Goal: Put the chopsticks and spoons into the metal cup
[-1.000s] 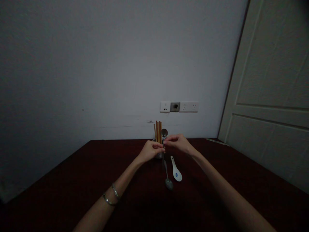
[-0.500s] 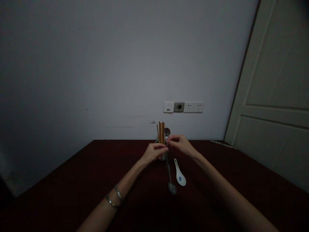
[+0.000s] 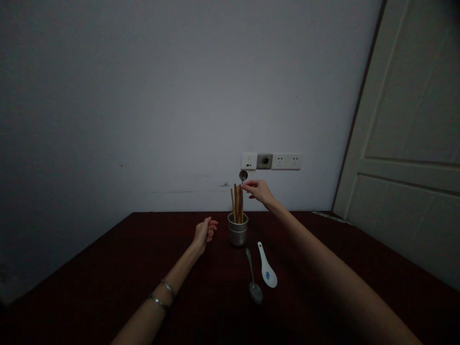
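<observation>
Pinching a metal spoon (image 3: pixel 243 176) just right of centre frame, the right hand's fingers (image 3: pixel 247 187) meet beside upright chopsticks (image 3: pixel 237 203), while the left hand's fingers (image 3: pixel 211 227) curl loosely left of the metal cup (image 3: pixel 237 235).

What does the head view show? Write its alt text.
The right hand pinches a round-bowled spoon, bowl up, by the tops of wooden chopsticks standing in a metal cup. The left hand, loosely curled, is left of the cup; nearer, a metal spoon and a white ceramic spoon lie on the dark red table.
</observation>
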Tool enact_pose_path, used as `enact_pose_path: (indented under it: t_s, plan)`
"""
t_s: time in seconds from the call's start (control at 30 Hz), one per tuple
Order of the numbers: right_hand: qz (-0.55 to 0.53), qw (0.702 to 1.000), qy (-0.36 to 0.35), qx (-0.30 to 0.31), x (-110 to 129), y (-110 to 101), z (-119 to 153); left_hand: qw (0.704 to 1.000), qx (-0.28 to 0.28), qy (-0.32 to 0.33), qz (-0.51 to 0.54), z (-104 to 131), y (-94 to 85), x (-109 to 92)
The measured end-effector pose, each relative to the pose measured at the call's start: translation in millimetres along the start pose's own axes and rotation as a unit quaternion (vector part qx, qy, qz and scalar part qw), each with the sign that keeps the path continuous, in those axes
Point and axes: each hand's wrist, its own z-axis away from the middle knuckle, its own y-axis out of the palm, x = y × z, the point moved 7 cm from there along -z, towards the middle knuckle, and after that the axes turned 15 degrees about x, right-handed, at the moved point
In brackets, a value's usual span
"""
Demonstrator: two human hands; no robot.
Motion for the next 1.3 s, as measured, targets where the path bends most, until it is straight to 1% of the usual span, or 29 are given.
enact_pose_path:
  t_s: [0.1,0.27,0.37,0.47,0.6,0.8,0.93,1.17,1.3]
  plan:
    - [0.043,0.999,0.027,-0.009,-16,13,-8,1.0,0.008,-0.013,0.025,-2,-1.4,7]
    - [0.131,0.989,0.07,-0.011,-47,33,-14,0.999,0.028,-0.025,0.012,-5,-0.1,16]
    - [0.155,0.984,0.086,-0.004,-62,43,-14,0.999,0.023,-0.039,0.011,-6,-5.7,25]
    - [0.167,0.981,0.097,0.002,-71,49,-11,0.998,0.011,-0.053,0.018,-7,-13.7,34]
    - [0.181,0.978,0.098,0.017,-78,57,-9,0.998,0.011,-0.051,0.024,-8,-20.3,40]
    - [0.213,0.972,0.091,0.036,-81,66,-8,0.998,0.032,-0.05,0.024,-8,-20.9,42]
    - [0.226,0.968,0.098,0.036,-81,66,-7,0.998,0.038,-0.044,0.026,-8,-20.7,42]
    - [0.25,0.957,0.14,0.048,-86,65,-8,0.998,0.044,-0.041,0.021,-9,-20.3,43]
    - [0.253,0.955,0.146,0.049,-87,64,-10,0.998,0.049,-0.038,0.015,-9,-19.7,43]
